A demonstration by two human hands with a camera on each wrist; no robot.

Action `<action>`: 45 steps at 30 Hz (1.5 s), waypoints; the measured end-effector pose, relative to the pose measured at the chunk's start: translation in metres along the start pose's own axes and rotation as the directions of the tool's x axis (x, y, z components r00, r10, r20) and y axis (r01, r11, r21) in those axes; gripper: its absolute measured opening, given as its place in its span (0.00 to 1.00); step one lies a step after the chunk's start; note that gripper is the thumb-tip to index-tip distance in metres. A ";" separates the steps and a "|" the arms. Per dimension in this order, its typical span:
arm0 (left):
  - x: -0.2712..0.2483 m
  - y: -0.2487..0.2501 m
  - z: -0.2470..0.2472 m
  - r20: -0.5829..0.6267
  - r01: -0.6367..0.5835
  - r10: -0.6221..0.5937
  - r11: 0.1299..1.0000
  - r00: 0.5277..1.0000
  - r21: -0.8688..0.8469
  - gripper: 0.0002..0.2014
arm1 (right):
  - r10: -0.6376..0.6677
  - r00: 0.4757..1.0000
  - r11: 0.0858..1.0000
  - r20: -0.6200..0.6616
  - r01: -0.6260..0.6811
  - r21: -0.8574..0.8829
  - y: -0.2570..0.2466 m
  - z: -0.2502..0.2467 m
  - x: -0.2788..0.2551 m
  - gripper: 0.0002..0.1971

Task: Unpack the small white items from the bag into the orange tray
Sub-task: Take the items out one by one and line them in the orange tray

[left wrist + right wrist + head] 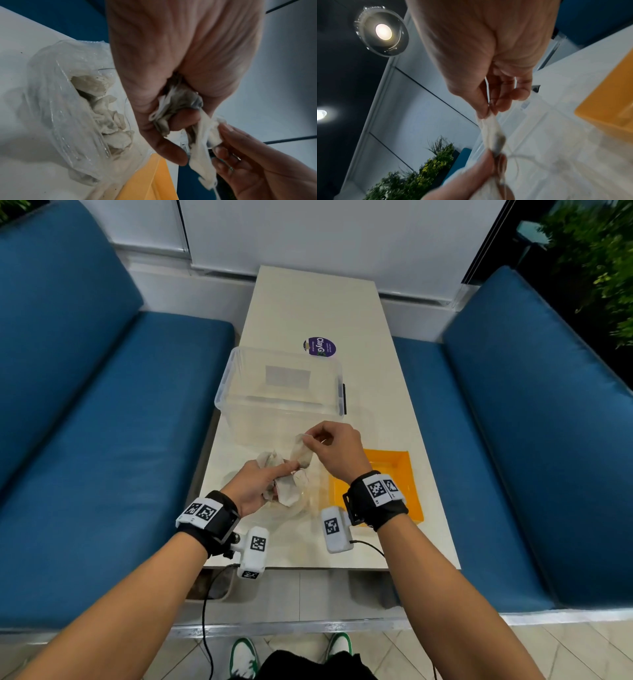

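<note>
A clear plastic bag (pixel 56 94) lies on the table with several small crumpled white items (pixel 109 121) still inside. Above it, my left hand (pixel 282 474) grips a bunch of the white items (pixel 173 106) in its curled fingers. My right hand (pixel 310 438) pinches one white item (pixel 301 455) by its upper end between thumb and fingertips; the item's lower end is still at the left hand's fingers. In the right wrist view that pinched item (pixel 491 128) stretches from my right hand (pixel 488 111) down to the left hand. The orange tray (pixel 406 474) sits to the right, under my right wrist.
A tall clear plastic bin (pixel 239 371) stands just behind my hands in the middle of the narrow white table (pixel 308 302). A round purple sticker (pixel 319 347) lies beyond it. Blue benches (pixel 102 422) flank both sides.
</note>
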State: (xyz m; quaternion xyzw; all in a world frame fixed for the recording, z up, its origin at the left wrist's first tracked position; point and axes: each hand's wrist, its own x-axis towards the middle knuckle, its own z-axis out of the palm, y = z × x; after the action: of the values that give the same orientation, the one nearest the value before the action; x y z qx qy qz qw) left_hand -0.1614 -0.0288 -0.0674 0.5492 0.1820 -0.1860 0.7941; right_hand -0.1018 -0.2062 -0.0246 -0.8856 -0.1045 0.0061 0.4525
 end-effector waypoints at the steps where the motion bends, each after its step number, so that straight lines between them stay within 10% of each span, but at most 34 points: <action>1: 0.000 -0.001 0.001 0.002 -0.001 0.001 1.000 1.000 0.022 0.06 | -0.008 1.000 1.000 -0.003 0.008 -0.001 0.004 -0.005 0.002 0.03; 17: 0.020 -0.018 0.007 -0.257 0.039 -0.037 0.999 0.966 0.002 0.19 | 0.206 0.947 0.884 0.245 -0.072 -0.461 0.110 -0.029 0.033 0.02; 45: 0.012 -0.003 0.015 -0.240 0.074 -0.073 0.997 0.968 -0.004 0.19 | 0.348 0.933 0.584 0.086 -0.144 -0.799 0.124 -0.047 0.035 0.11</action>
State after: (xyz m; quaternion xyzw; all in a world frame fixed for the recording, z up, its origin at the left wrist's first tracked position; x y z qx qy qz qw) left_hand -0.1512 -0.0450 -0.0711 0.5624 0.2965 -0.1482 0.7575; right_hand -0.0403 -0.3076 -0.0936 -0.9916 -0.0243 0.1272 0.0014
